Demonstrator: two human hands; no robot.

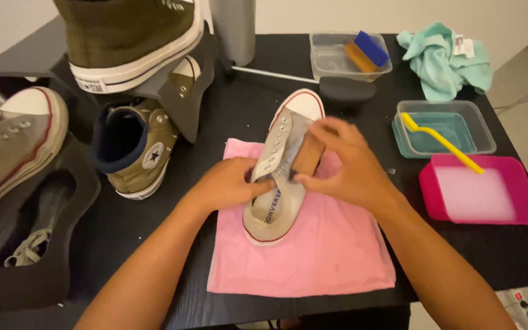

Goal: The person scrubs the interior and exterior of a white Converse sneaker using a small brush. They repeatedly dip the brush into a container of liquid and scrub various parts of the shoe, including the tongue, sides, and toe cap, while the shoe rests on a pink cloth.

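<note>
A grey low-top sneaker [279, 177] with a white toe cap is laid on a pink towel [313, 256] spread over the black table [239, 110], toe pointing away. The left hand [227, 183] is clamped on the sneaker's left side near the eyelets, thumb hooked at the opening. The right hand [349, 168] is curled over a brown block-shaped thing [307, 156] pressed against the sneaker's right side; most of that block is covered by the fingers, so what it is can't really be made out.

Off to the right, a yellow brush [441, 142] is propped across a clear tub [447, 125] and a pink tray [481, 189], its head blurry. A teal cloth [444, 58] is bunched at the far edge. On the left, olive high-tops [135, 153] are stacked on dark stands, partly cut off by the frame.
</note>
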